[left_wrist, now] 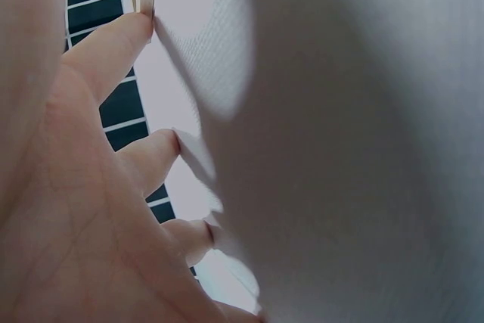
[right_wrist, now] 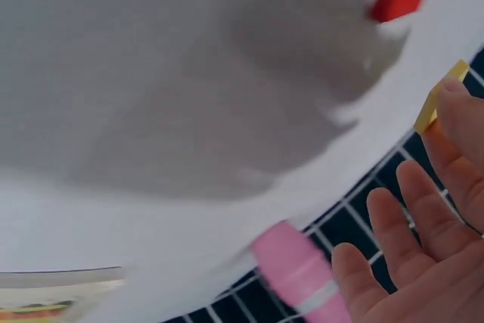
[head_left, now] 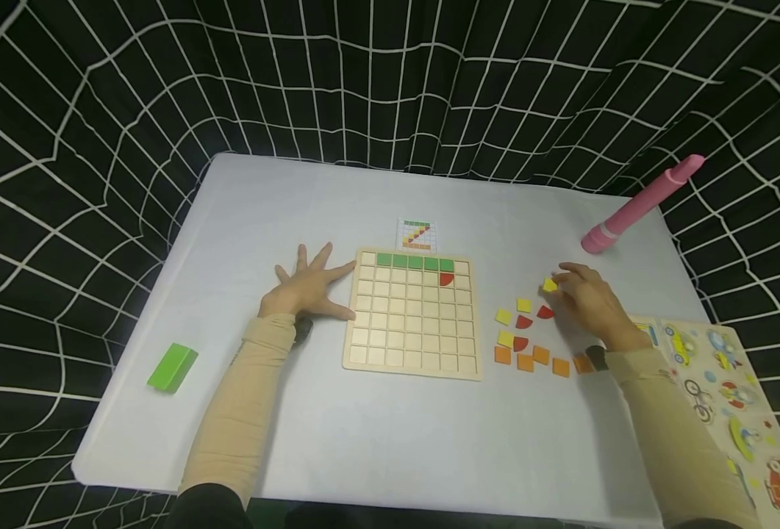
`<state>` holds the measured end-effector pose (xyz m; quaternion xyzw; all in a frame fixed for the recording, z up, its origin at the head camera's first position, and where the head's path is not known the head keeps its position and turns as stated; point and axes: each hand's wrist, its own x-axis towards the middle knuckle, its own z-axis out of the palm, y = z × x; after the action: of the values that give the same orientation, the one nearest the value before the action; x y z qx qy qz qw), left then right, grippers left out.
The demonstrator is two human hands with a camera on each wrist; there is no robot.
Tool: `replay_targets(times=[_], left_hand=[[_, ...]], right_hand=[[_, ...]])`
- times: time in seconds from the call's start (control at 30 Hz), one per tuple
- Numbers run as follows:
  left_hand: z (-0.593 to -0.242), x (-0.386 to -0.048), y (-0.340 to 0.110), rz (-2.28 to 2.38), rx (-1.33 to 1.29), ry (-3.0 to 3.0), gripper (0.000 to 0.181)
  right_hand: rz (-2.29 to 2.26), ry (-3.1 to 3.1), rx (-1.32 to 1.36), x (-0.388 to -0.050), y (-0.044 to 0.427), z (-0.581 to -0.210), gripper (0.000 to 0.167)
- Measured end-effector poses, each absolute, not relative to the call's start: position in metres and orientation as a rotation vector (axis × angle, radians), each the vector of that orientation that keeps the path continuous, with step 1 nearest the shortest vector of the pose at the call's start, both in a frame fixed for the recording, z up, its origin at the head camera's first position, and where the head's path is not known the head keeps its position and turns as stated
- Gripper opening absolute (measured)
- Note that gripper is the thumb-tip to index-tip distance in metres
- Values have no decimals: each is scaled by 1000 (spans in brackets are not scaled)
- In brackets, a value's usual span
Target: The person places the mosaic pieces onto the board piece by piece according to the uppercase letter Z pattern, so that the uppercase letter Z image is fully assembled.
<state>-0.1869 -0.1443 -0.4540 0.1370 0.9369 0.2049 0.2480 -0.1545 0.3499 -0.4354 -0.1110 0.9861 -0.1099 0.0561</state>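
Note:
My left hand point(head_left: 303, 290) lies spread on the table, its thumb and index finger touching the left edge of a wooden grid board point(head_left: 395, 323). Along the board's top row sit several green square tiles point(head_left: 416, 262), with a red quarter-round tile point(head_left: 446, 279) below the rightmost. Between thumb and index finger, my right hand point(head_left: 588, 305) pinches a yellow tile point(right_wrist: 432, 107), raised off the table; its other fingers are loosely bent. Near that hand lie loose yellow tiles point(head_left: 524, 305), red quarter-round tiles point(head_left: 524, 322) and orange square tiles point(head_left: 525, 363).
A small printed pattern card point(head_left: 417, 235) lies behind the board. At the back right stands a pink cylindrical object point(head_left: 634, 209). A green block point(head_left: 173, 367) is at the left, and a vehicle puzzle board point(head_left: 714, 375) lies by the right forearm. Gridded black curtains surround the table.

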Motion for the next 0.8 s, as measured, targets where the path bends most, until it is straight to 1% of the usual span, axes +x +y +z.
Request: replay_targets(times=[0.33,0.6,0.8], left_hand=[[-456,-187,-146,560,370,2558,107],[-456,-187,-147,576,362,2555,107],[-457,-187,-147,575,366,2551,108]], right_hand=[[-381,2996,-342,-172,309,-424,35],[-329,3017,-562,-189,258,-428,30],[-300,2994,-676,-198,221,-433,27]])
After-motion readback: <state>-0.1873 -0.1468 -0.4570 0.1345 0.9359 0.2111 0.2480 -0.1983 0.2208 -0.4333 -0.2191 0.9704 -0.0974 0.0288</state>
